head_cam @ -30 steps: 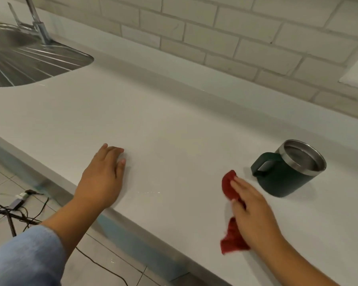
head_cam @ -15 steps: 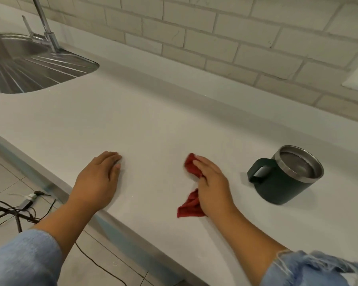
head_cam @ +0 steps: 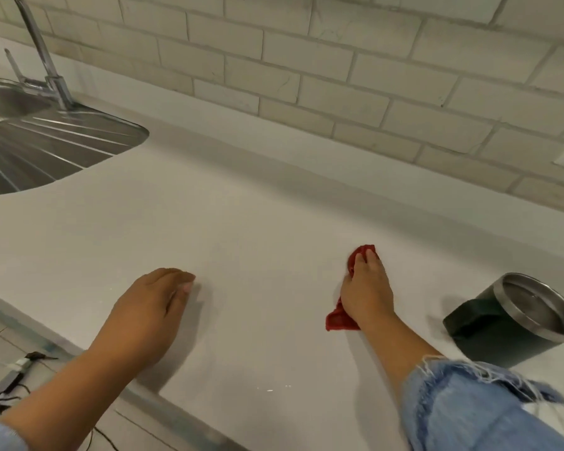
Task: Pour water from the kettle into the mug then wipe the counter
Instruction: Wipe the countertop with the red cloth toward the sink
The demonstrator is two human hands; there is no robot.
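On the counter [head_cam: 241, 206], wiping under way beside the mug.
Nearest, the left hand [head_cam: 147, 312] lies flat, fingers loosely together, holding nothing. The right hand [head_cam: 367, 289] presses down, its grip bunched around the red cloth [head_cam: 339, 320]. Just right of it stands the dark mug [head_cam: 508, 323], apart from the hand; a wide rightward stroke could knock it and spill. No kettle in sight; the sink [head_cam: 46, 148] sits far left.

No writing, label, brand mark or number can be read anywhere in the head view (the picture is sharp enough to tell).
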